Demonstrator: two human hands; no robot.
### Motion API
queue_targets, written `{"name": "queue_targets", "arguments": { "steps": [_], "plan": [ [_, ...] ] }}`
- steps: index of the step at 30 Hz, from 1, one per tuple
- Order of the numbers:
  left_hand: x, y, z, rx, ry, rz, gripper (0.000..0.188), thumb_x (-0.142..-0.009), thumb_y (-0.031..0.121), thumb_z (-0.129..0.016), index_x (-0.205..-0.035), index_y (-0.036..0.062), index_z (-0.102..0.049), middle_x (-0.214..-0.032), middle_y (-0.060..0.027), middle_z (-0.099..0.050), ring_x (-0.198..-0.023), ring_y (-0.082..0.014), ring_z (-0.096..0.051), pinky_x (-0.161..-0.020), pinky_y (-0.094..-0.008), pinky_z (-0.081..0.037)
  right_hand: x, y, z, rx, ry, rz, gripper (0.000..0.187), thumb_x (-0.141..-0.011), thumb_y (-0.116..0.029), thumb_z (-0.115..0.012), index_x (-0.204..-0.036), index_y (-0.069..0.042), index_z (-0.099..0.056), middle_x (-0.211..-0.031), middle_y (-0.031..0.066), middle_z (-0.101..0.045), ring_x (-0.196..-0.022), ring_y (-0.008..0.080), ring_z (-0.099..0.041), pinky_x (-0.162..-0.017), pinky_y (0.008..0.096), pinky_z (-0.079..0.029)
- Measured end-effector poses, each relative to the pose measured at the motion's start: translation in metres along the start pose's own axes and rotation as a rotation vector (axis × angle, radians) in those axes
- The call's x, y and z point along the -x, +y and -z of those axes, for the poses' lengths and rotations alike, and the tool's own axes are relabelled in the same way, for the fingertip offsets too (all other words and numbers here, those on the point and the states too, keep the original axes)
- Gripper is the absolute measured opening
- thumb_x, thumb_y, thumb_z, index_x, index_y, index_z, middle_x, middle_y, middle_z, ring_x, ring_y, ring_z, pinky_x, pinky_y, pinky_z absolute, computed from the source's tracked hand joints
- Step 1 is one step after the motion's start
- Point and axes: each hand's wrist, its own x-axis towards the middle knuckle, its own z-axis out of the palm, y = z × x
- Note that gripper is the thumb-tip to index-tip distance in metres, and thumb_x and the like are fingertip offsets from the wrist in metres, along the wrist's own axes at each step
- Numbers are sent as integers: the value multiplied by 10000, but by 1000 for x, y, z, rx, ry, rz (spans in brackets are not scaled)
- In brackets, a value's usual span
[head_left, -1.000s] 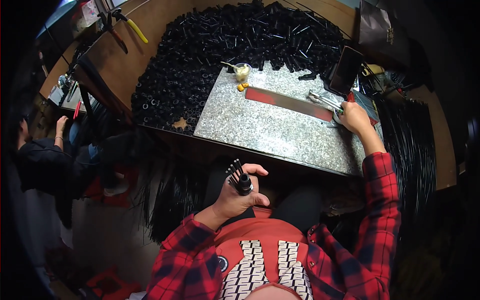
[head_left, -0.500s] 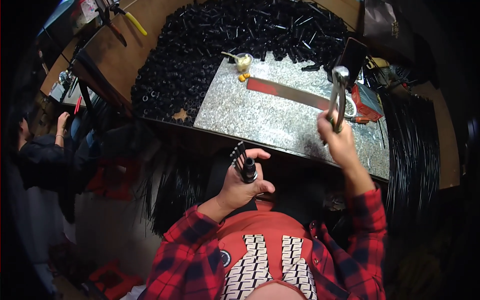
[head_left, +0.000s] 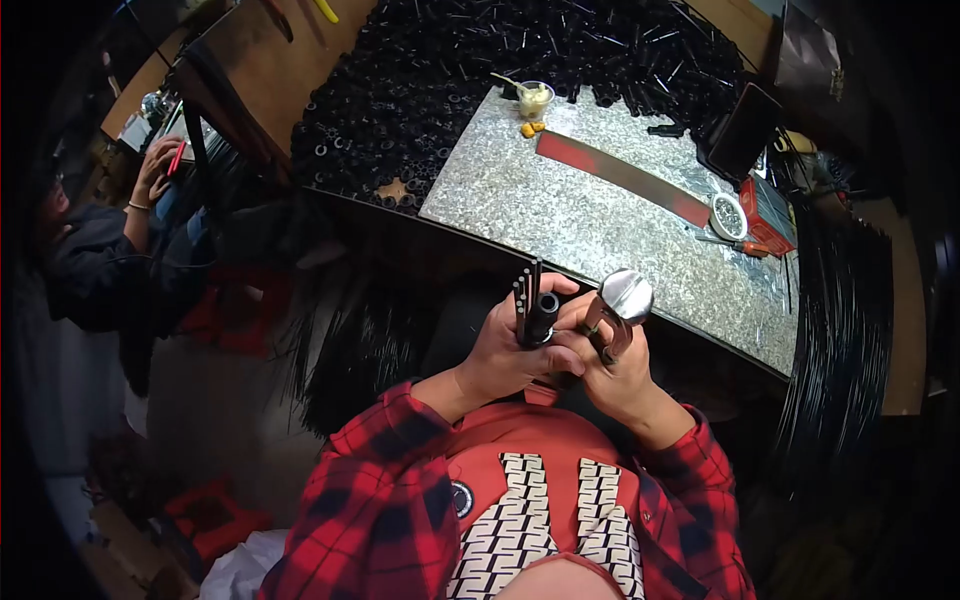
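Note:
My left hand is closed around several thin black rods and a short black tube whose open end faces up. In my right hand is a metal hand tool with a shiny rounded head and curved handles; its exact kind I cannot make out. Both hands are close together in front of my chest, just off the near edge of the speckled grey board. The fingertips of the two hands meet near the tube, and whether the tool touches it is hidden.
Black tubular parts are heaped behind the board. On it lie a flat metal strip, a clear cup, a white dish, a red box and an orange-handled tool. Long black rods hang at right. Another person's hand is at left.
My right hand has come down and left with the metal tool, from over the board to beside my left hand. The left hand has shifted slightly right, still holding the rods and tube.

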Motion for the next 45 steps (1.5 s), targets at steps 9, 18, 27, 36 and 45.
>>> {"name": "queue_targets", "arguments": {
  "steps": [9, 18, 27, 36, 45],
  "plan": [
    [1, 4, 2, -7, -16, 28, 653, -692, 214, -824, -1187, 5, -454, -858, -1, -612, -768, -45, -586, -696, -199, -456, 1, -1, -5, -24, 30, 5, 136, -761, 2, -608, -896, 6, -592, -837, 135, -567, -729, 292, -580, -647, 318, -466],
    [6, 1, 4, 4, -25, 118, 688, -656, 211, -837, -1199, 14, -464, -902, 1, -603, -879, -63, -540, -769, -229, -454, 5, 1, -8, -49, 29, -28, 83, -807, 60, -559, -873, 10, -563, -842, 110, -572, -766, 174, -564, -699, 286, -460],
    [6, 3, 22, 130, -87, 146, 807, -584, 93, -867, -1246, 12, -414, -561, 75, -440, -521, 2, -391, -512, -165, -315, -3, -22, 12, 48, -92, -287, 331, -696, -120, -774, -893, -15, -531, -696, 37, -482, -595, 126, -475, -543, 263, -402],
    [7, 4, 43, 151, -39, 146, 953, -522, 338, -844, -1265, -45, -384, -558, 68, -412, -534, -21, -395, -498, -192, -290, 11, -40, 60, 581, -400, -110, 688, -621, -16, -744, -1268, -58, -513, -730, 103, -505, -616, 236, -536, -553, 320, -435],
    [3, 19, 32, 127, -97, 293, 780, -498, 432, -831, -1104, 2, -595, -822, 32, -558, -696, -36, -460, -606, -203, -354, 20, -39, 55, 844, -284, 98, 686, -594, -10, -733, -1250, -104, -552, -649, 55, -418, -522, 187, -467, -454, 319, -372]
  ]
}}
